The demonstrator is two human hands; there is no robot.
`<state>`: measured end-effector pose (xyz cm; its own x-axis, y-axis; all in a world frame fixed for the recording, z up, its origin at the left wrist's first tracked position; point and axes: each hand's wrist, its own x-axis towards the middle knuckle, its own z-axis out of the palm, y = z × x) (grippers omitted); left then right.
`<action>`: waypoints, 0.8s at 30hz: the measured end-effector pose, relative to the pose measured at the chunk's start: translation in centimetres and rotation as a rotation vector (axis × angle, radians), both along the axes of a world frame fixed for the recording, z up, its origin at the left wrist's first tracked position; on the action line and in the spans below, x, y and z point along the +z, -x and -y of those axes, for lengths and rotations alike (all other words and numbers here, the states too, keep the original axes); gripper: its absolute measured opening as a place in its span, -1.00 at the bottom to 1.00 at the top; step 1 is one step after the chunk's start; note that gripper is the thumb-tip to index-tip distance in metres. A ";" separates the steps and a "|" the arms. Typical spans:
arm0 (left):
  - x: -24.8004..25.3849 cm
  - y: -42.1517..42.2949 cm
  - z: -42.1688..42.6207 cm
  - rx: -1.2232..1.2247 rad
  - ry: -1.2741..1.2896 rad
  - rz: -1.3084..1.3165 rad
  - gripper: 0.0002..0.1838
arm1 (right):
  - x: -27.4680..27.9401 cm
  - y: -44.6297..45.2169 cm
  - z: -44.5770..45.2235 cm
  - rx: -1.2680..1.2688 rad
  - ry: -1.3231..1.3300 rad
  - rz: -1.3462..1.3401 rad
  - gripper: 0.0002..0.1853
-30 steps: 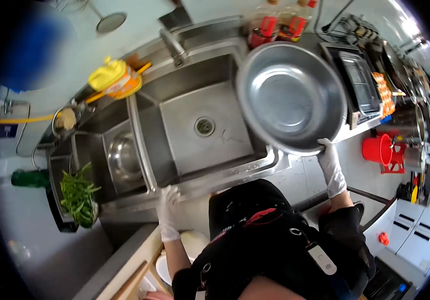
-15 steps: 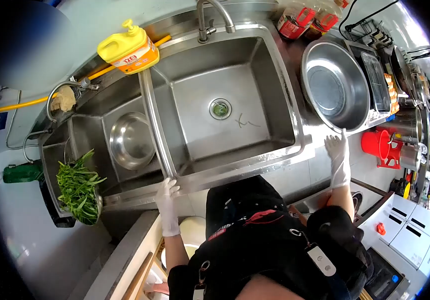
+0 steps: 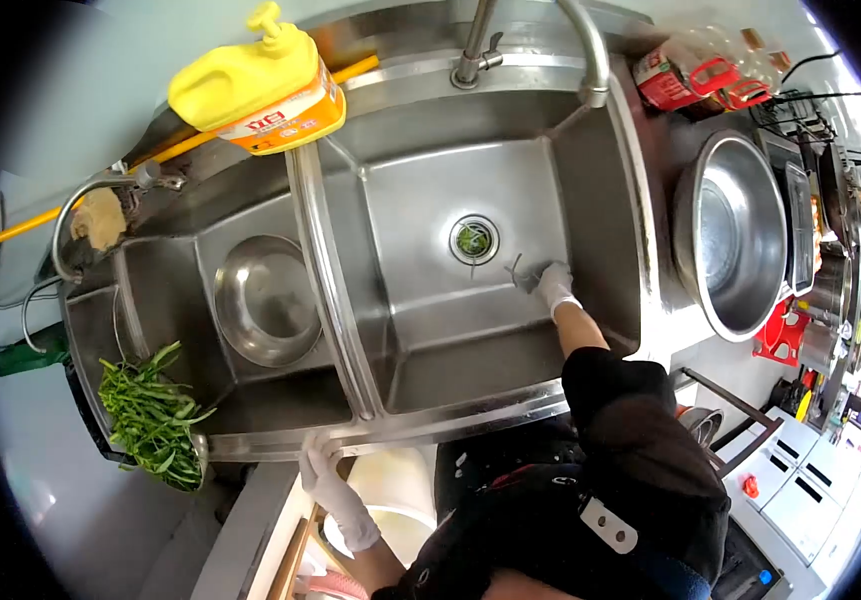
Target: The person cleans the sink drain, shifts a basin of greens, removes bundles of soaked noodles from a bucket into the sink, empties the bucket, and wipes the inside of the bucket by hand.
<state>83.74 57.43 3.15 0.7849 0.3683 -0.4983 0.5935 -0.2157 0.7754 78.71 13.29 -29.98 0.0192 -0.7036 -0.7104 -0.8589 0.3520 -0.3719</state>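
My right hand [image 3: 556, 288], in a white glove, reaches down into the large steel sink basin [image 3: 440, 185]. Its fingertips are at some thin green vegetable scraps [image 3: 516, 272] on the basin floor, and I cannot make out whether they grip any. More green bits lie in the drain strainer [image 3: 474, 239]. My left hand [image 3: 328, 485], also gloved, rests with its fingers apart against the front rim of the sink, below the divider [image 3: 325, 270]; it holds nothing.
A steel bowl [image 3: 268, 300] sits in the left basin. Leafy greens [image 3: 155, 415] fill a container at its left corner. A yellow detergent bottle [image 3: 260, 85] stands behind the divider. Right of the sink are a large steel basin [image 3: 732, 235] and bottles [image 3: 685, 75]. The faucet [image 3: 590, 60] overhangs the sink.
My right hand has moved from beside the large steel basin on the right into the sink, down to the scraps. My left hand stays near the front rim. The view has moved closer.
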 end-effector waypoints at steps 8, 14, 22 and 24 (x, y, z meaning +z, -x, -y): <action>-0.7 -2.6 3.9 0.104 0.076 -0.062 -0.62 | -2.3 -5.2 -6.4 0.541 0.561 -0.002 -0.81; -1.3 -3.9 4.5 -0.027 0.063 -0.024 -0.62 | 0.8 -9.6 -5.9 0.113 -0.086 0.456 -0.79; -2.5 -4.0 4.3 -0.024 0.110 -0.017 -0.63 | -3.0 -4.0 -8.8 0.482 -0.836 0.025 -0.64; -2.5 -3.9 4.0 -0.020 0.111 -0.026 -0.64 | 1.2 -9.9 -9.8 1.633 -0.347 -0.419 -0.57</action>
<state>87.64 53.43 0.61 0.7780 0.2941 -0.5552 0.6099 -0.1412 0.7798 88.64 23.11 -28.81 0.2908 0.0293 -0.9563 -0.3933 -0.9075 -0.1474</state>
